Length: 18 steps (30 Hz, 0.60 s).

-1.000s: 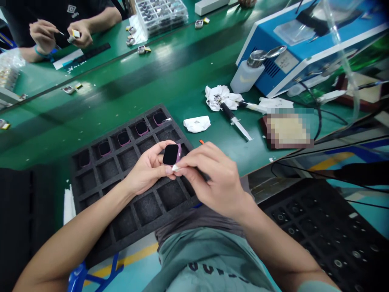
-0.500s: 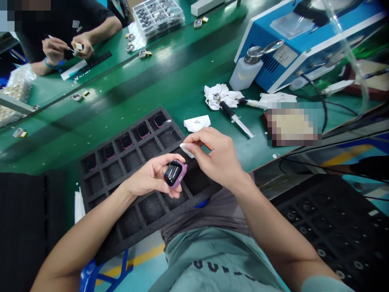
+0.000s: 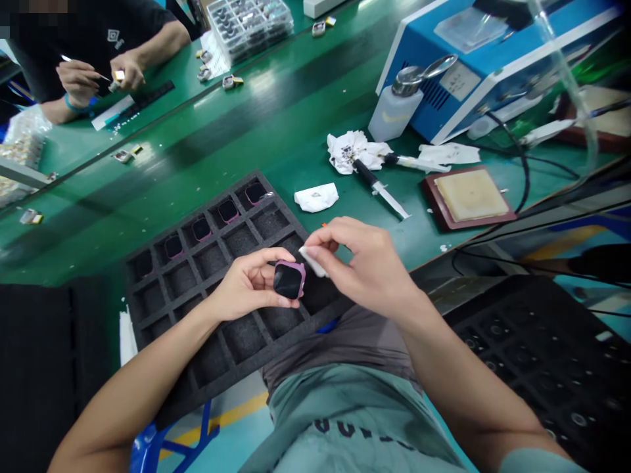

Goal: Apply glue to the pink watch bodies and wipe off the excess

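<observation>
Pinched by its edges in my left hand (image 3: pixel 241 286) is a purple smartwatch body (image 3: pixel 288 280) with a dark glossy screen turned up towards me. My right hand (image 3: pixel 365 261) is closed on a small white folded wipe (image 3: pixel 314 263), held just right of the watch and apart from it. An orange tip (image 3: pixel 324 225) shows behind the right fingers; what it belongs to is hidden. Under both hands lies a black foam tray (image 3: pixel 271 345) with square compartments. Several similar watches, one being this watch (image 3: pixel 228 210), sit in its far row.
To the right are a folded white wipe (image 3: pixel 316 197), a black-handled blade tool (image 3: pixel 379 186), a pump bottle (image 3: pixel 396 108), a blue machine (image 3: pixel 444 72) and a cream pad (image 3: pixel 470 194) on a brown base. Across the green bench (image 3: pixel 197 141), a co-worker's hands (image 3: pixel 81 82) handle a small part.
My left hand has turned the watch so its screen faces up more squarely. My right hand has shifted slightly right and down with the wipe. The view has moved a little.
</observation>
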Each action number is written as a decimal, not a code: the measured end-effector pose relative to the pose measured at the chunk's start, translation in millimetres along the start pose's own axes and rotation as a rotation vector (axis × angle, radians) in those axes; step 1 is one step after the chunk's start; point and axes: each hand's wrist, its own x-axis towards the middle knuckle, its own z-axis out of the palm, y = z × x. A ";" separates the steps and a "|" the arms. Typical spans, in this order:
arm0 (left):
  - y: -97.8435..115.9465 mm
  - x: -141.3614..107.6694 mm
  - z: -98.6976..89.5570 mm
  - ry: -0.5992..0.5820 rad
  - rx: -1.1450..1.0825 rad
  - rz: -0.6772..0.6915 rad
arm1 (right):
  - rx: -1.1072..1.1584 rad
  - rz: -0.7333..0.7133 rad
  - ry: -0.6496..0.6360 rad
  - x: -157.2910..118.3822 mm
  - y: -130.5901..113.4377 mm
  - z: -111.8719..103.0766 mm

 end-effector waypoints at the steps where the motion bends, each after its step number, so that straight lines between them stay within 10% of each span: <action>1: -0.4 -0.1 0.8 -0.002 0.003 0.009 | -0.050 0.027 0.010 0.6 7.3 2.5; 18: 3.1 -1.7 -8.9 -0.123 -0.090 -0.042 | 0.070 -0.051 0.061 -4.4 6.7 17.2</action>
